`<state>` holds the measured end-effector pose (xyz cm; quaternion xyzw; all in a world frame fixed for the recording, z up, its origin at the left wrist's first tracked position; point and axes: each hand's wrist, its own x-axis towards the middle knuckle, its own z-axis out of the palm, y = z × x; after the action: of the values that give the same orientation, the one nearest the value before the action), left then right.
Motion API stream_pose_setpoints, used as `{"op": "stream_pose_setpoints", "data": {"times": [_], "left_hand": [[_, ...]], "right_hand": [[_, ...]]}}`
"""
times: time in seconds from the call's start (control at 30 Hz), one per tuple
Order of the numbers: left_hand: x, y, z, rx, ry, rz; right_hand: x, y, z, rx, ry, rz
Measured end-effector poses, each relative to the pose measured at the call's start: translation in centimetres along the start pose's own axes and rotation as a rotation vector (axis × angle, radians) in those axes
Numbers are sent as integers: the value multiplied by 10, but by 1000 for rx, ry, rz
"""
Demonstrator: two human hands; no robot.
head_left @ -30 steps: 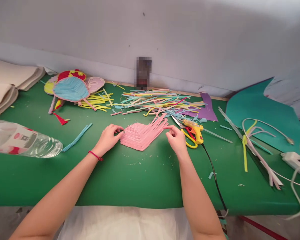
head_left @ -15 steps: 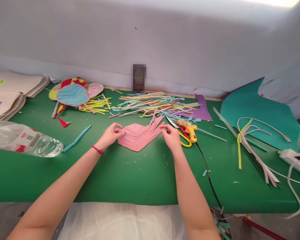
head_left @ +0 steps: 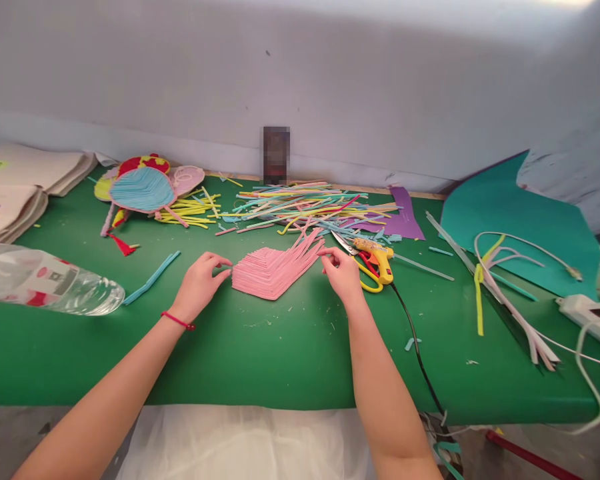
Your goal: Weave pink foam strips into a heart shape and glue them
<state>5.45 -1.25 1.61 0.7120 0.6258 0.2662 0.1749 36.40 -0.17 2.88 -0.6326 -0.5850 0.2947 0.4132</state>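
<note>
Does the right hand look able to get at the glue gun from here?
Probably yes. The glue gun lies just right of the right hand, its top uncovered. The scissors lie low, partly between the two, so they might catch.

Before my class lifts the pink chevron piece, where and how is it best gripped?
Probably pinch the pink chevron piece at its left edge, coming from the left with the left hand: strips lie close-packed there, while the upper-right ends fan out loosely.
</note>
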Motion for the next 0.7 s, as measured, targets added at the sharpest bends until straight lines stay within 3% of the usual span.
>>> {"op": "stream_pose_setpoints", "data": {"times": [0.13,0.4,0.7], "left_hand": [[-21,-6,-4,60,-47,60],[-33,-6,-3,442,32,537],[-30,-7,-3,540,86,622]], "right_hand": [[-1,0,1,-15,-6,-8],[-1,0,2,-55,-19,-10],[-2,-1,2,-81,-17,-16]]}}
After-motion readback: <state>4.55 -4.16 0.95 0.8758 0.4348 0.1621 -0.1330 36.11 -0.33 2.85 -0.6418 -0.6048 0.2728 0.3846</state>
